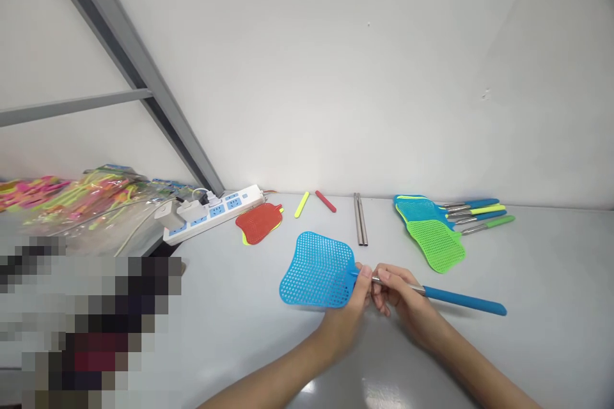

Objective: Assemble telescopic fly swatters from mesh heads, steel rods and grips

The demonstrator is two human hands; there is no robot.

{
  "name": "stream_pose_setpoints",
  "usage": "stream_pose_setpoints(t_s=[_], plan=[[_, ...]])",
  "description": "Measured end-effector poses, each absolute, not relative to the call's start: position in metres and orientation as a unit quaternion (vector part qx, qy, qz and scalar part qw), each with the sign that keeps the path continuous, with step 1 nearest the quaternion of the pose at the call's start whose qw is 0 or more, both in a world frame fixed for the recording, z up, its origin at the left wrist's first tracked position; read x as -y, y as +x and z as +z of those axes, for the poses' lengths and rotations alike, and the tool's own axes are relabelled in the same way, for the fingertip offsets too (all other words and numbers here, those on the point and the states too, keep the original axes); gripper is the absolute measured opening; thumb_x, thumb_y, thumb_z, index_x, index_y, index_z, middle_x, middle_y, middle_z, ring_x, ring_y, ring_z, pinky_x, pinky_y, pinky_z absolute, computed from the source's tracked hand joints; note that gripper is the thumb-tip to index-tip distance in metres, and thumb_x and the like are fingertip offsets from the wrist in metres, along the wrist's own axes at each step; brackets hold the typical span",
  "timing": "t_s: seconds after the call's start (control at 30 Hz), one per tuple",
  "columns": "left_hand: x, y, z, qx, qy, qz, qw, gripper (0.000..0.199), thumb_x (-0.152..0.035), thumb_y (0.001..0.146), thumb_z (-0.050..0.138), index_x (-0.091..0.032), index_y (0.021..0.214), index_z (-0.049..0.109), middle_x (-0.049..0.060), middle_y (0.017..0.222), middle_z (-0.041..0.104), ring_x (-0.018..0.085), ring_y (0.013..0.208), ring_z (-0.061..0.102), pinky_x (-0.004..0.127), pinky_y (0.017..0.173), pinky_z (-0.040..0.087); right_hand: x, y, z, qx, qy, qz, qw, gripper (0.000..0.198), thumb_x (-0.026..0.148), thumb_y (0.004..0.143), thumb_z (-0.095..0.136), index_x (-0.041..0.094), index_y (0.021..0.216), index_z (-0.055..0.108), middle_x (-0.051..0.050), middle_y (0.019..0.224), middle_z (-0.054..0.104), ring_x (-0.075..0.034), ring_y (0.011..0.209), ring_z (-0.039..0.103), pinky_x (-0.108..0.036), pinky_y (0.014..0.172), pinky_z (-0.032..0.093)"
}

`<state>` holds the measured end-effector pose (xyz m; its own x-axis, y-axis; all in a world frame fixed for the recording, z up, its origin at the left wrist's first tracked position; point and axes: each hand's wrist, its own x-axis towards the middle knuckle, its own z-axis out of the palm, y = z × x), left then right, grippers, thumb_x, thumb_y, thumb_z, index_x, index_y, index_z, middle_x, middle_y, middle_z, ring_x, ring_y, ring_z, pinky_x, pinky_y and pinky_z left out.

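Note:
Both hands hold one blue fly swatter [319, 270] just above the grey table. My left hand [352, 300] is closed round the neck of its perforated head, thumb on top. Close beside it, my right hand [400, 297] pinches the metal rod, and the blue handle sleeve [465, 300] sticks out to the right. Beyond the hands lie two bare metal rods [361, 220], a red handle sleeve [325, 201] and a yellow handle sleeve [302, 204]. A red swatter head [259, 222] rests on a yellow one at the left.
Several swatters with blue, yellow and green handles lie at the right, a green swatter head [439, 244] among them. At the left stand a white power strip [215, 211] with plugs and cables, and bagged colourful items [96, 198]. A wall [384, 77] rises behind the table.

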<state>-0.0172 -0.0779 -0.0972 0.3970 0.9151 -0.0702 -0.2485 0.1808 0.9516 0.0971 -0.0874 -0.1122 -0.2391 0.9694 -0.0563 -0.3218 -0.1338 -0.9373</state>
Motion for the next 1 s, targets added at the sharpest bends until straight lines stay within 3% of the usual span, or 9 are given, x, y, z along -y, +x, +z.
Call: stream_pose_setpoints(t_s=[0.2, 0.53, 0.77, 1.0], plan=[[0.08, -0.016, -0.104, -0.359, 0.439, 0.426, 0.705, 0.039, -0.049, 0.078, 0.037, -0.017, 0.055, 0.038, -0.004, 0.047, 0.042, 0.008, 0.046, 0.041, 0.022, 0.053, 0.033, 0.087, 0.091, -0.115, 0.437, -0.373, 0.656, 0.49, 0.026, 0.031, 0.076, 0.052, 0.017, 0.056, 0.045, 0.004, 0.044, 0.043, -0.008, 0.044, 0.042, -0.021, 0.044, 0.026], [0.082, -0.015, -0.127, -0.422, 0.436, 0.401, 0.687, 0.047, -0.055, 0.075, 0.034, -0.016, 0.05, 0.042, -0.004, 0.045, 0.036, 0.008, 0.046, 0.035, 0.024, 0.05, 0.028, 0.083, 0.09, -0.124, 0.447, -0.409, 0.641, 0.471, 0.035, 0.034, 0.077, 0.044, 0.017, 0.046, 0.042, 0.003, 0.039, 0.04, -0.008, 0.037, 0.037, -0.024, 0.045, 0.03], [0.082, -0.013, -0.127, -0.427, 0.424, 0.407, 0.687, 0.044, -0.053, 0.077, 0.033, -0.018, 0.05, 0.033, -0.004, 0.047, 0.031, 0.008, 0.047, 0.03, 0.024, 0.05, 0.027, 0.082, 0.088, -0.13, 0.433, -0.412, 0.632, 0.493, 0.036, 0.031, 0.077, 0.042, 0.018, 0.045, 0.038, 0.004, 0.039, 0.037, -0.011, 0.042, 0.046, -0.023, 0.044, 0.03], [0.08, -0.012, -0.122, -0.44, 0.445, 0.422, 0.656, 0.042, -0.046, 0.078, 0.037, -0.018, 0.049, 0.026, -0.005, 0.045, 0.028, 0.008, 0.046, 0.028, 0.023, 0.05, 0.026, 0.082, 0.088, -0.123, 0.404, -0.395, 0.645, 0.515, 0.035, 0.028, 0.076, 0.044, 0.018, 0.043, 0.037, 0.005, 0.039, 0.034, -0.011, 0.041, 0.044, -0.024, 0.047, 0.034]])
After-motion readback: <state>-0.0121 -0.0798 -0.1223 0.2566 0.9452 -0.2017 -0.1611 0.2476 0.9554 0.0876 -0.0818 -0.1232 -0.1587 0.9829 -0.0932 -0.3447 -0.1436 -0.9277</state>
